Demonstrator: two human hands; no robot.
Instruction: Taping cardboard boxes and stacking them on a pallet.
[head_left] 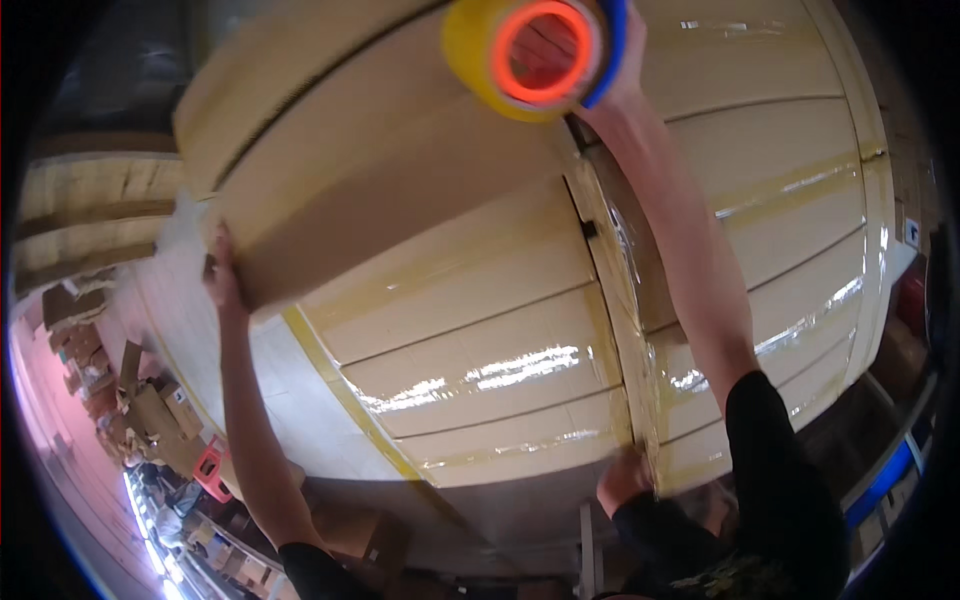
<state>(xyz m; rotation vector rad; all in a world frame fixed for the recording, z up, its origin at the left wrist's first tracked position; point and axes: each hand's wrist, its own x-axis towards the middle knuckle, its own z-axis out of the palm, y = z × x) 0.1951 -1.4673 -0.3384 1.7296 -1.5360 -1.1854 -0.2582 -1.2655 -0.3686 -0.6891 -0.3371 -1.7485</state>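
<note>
- The tape roll [541, 96], yellow with an orange-red core, is at the top of my view, its open centre toward me, over the far right part of the upper carton.
- My right hand [627, 75] is closed around its right side, by a blue curved piece [608, 60]; most of my fingers are hidden behind it.
- The upper carton [390, 190] is a long brown box, tilted across my view, with a dark seam along it and its near side in shade.
- My left hand [226, 275] is against the left end of that carton, at the near corner; how tightly my fingers are bent there, I cannot tell.
- Just nearer to me are stacked cartons [480, 360], crossed by shiny, yellowish tape strips.
- To their right stands another column of taped cartons [790, 200], behind my raised right forearm.
- At the stack's lower edge I see bare skin [622, 480] beside a dark sleeve; whose, I cannot tell.
- On my left lie a pale surface with a yellow stripe [350, 395], then wooden boards [95, 210].
- Farther out at lower left are loose boxes [160, 410] and a red object [210, 472].
- At far right runs a blue bar [885, 482].
</note>
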